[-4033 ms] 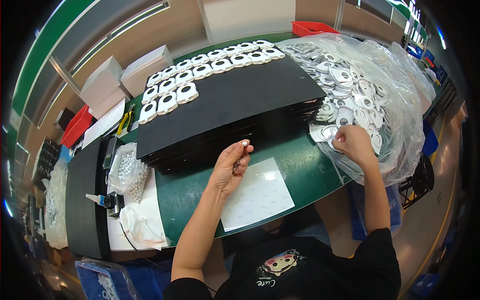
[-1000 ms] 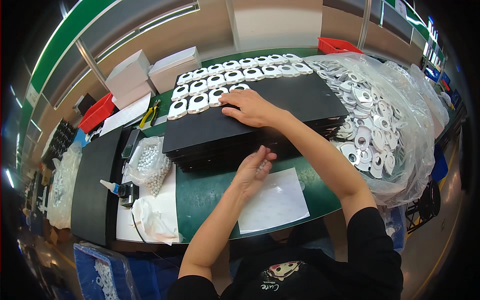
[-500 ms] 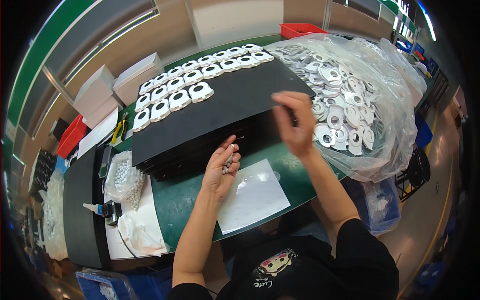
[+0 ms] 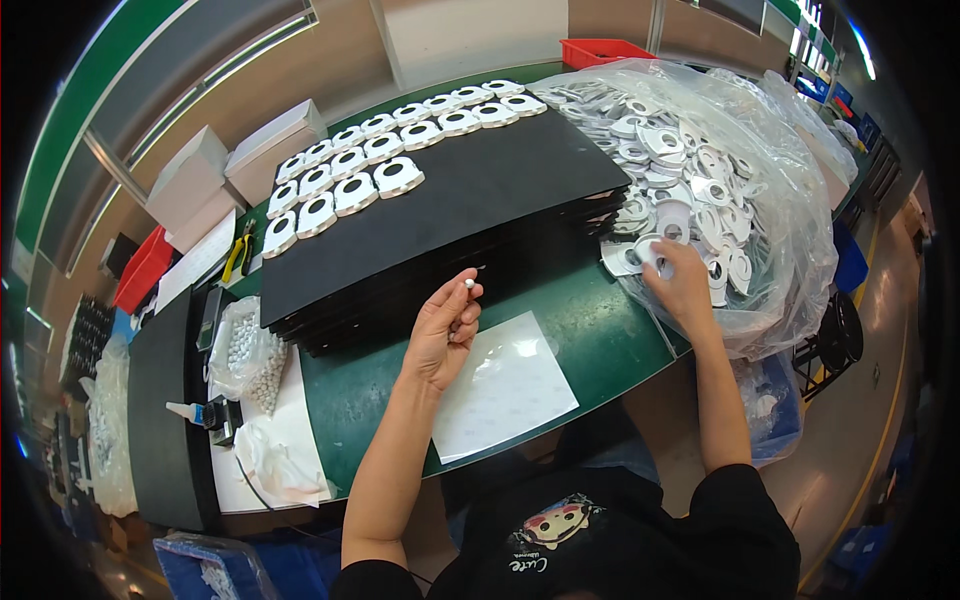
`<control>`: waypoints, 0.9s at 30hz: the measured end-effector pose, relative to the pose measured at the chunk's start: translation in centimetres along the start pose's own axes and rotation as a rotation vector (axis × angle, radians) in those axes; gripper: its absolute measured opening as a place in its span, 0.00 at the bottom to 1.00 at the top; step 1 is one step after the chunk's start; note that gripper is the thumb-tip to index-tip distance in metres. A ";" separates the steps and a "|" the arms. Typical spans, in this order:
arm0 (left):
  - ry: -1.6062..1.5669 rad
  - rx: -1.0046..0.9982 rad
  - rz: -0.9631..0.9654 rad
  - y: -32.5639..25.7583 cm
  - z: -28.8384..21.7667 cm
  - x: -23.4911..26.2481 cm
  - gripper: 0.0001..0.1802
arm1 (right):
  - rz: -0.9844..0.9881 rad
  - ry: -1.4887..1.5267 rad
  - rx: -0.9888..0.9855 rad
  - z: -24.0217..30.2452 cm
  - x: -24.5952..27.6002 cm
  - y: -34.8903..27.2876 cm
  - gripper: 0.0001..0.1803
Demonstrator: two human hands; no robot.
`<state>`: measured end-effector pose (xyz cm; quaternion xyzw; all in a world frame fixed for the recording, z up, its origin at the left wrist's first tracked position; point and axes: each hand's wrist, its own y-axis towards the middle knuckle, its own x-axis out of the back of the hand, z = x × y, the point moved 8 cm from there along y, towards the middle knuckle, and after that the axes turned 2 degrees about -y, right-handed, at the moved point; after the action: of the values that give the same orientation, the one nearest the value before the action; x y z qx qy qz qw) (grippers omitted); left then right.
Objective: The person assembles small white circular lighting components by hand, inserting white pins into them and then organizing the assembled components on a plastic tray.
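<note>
Between thumb and forefinger, my left hand [image 4: 443, 330] pinches a small white ball [image 4: 470, 284], with more balls partly hidden under its curled fingers. It is just in front of a stack of black boards [image 4: 480, 190]. My right hand [image 4: 685, 290] has reached the near edge of a heap of white parts with round holes [image 4: 710, 190]. Its fingers close on one white holed part [image 4: 650, 254], slightly blurred. Rows of similar white parts [image 4: 354, 192] lie on the top board, toward its far and left sides.
A clear plastic bag [image 4: 800, 230] surrounds the heap. At left are a bag of white balls [image 4: 245, 350], a small glue bottle [image 4: 185, 412] and yellow-handled pliers [image 4: 238, 252]. A white sheet [image 4: 505, 390] lies on the green table [image 4: 350, 400]. Red trays [image 4: 605, 50] stand at the back and left.
My right hand has moved right and nearer, from over the boards to the heap, and closed on a white part. In my left hand, a ball now shows at the fingertips.
</note>
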<state>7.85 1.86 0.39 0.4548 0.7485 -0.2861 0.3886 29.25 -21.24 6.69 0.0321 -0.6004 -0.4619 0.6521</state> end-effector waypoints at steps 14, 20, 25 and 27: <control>-0.064 0.025 0.006 -0.3 -0.9 1.4 0.09 | 0.360 1.002 -0.384 9.5 -4.6 -2.8 0.14; -0.036 -0.002 -0.053 0.1 -1.2 2.3 0.08 | 0.473 0.955 -0.166 14.3 -8.2 -3.9 0.09; -0.085 -0.044 -0.025 0.4 -1.6 3.8 0.10 | 0.595 1.204 -0.351 16.3 -11.5 -4.6 0.09; -0.079 -0.049 -0.039 0.4 -1.7 3.9 0.10 | 0.571 1.104 -0.281 16.6 -11.8 -4.8 0.08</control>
<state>6.56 5.13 -2.05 0.4191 0.7481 -0.2930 0.4230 14.81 -7.88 -0.49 0.0182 -0.0945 -0.2596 0.9609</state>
